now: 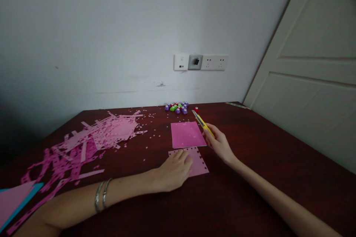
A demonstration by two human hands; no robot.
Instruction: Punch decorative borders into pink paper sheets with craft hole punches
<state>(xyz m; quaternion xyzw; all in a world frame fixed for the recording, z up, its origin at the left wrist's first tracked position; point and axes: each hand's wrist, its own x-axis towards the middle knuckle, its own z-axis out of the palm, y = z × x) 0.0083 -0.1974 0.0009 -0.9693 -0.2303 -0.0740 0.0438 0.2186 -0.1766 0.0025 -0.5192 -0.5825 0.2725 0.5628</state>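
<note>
In my right hand [219, 144] is a yellow box cutter [204, 125], its blade pointing up and away to the left. The tool is above the right edge of a square of bright pink paper [187, 135], which lies flat with small pale specks on it. Nearer to me lies a light pink sheet [198, 163] with holes punched along its edges. My left hand [175, 168] rests on that sheet with curled fingers closed at its left part, covering much of it. Two silver bracelets [102, 195] circle my left wrist.
A heap of pink paper strips [111, 133] with punched holes spreads over the left side. Several small purple, green and red craft punches [178, 108] stand by the wall, with a single red one [196, 109] apart. Pink and blue sheets [16, 203] lie at the lower left.
</note>
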